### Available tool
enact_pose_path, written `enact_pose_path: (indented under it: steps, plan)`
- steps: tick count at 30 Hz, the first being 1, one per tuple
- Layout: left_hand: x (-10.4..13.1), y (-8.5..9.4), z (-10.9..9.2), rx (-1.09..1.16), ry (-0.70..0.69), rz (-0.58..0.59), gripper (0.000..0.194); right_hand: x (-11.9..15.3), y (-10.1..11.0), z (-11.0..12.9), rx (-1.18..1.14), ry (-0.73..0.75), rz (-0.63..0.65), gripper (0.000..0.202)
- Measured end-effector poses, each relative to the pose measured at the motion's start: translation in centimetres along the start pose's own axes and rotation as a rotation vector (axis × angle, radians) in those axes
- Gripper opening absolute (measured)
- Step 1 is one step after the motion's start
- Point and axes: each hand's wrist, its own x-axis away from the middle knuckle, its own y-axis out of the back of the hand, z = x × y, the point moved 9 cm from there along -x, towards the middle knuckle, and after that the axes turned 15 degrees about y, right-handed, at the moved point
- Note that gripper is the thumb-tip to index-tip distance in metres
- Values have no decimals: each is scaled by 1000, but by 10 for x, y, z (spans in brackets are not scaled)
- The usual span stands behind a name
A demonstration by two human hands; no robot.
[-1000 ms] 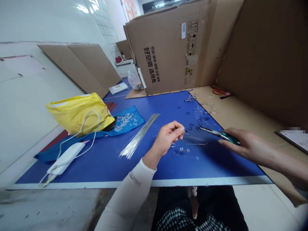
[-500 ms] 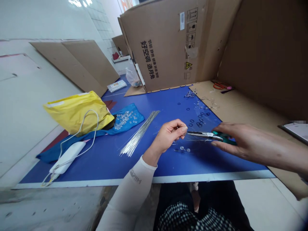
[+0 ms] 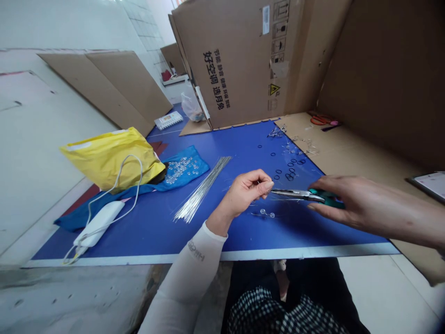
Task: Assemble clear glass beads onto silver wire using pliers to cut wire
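Observation:
My left hand (image 3: 247,191) is closed in a pinch above the blue table (image 3: 222,239). Between thumb and forefinger it holds what looks like a thin wire, mostly hidden by the fingers. Wrapped round the green handles, my right hand (image 3: 351,204) grips long-nose pliers (image 3: 298,194), whose tips reach the left fingertips. Whether the jaws bite the wire is too small to tell. Just below lie a few clear beads (image 3: 267,214) with thin wires. A bundle of straight silver wires (image 3: 203,190) rests left of the left hand. Several black rings (image 3: 292,171) lie beyond the pliers.
Loose clear beads (image 3: 181,170) lie on a blue cloth (image 3: 200,160) beside a yellow bag (image 3: 111,160). A white corded device (image 3: 100,223) is at the left. Finished-looking wire pieces (image 3: 277,131) and orange scissors (image 3: 319,120) lie near the tall cardboard (image 3: 243,65).
Both hands and the pliers have shifted very slightly right in the view, which has itself tilted a little. The pinch and the grip on the pliers stay the same.

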Motion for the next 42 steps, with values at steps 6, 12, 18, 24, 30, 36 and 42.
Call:
enact_pose_path:
  steps: [6,12,18,24,30,36,42]
  plan:
    - [0,0,1,-11,18,-13,33,3,-14,-4,-54,-68,67,54]
    - [1,1,6,22,34,-5,32,5,-23,-5,-145,-47,15,51]
    - [1,1,6,37,11,-5,32,5,-22,3,-178,-41,0,43]
    - [1,2,8,69,1,-11,31,4,-25,2,-170,-12,-46,42]
    - [3,3,5,109,-33,-25,32,3,-23,6,-144,0,-58,41]
    - [5,5,2,153,-61,-49,32,1,-21,10,-132,15,-67,38]
    - [6,8,-2,124,-69,-70,32,4,-15,8,-124,-12,-51,43]
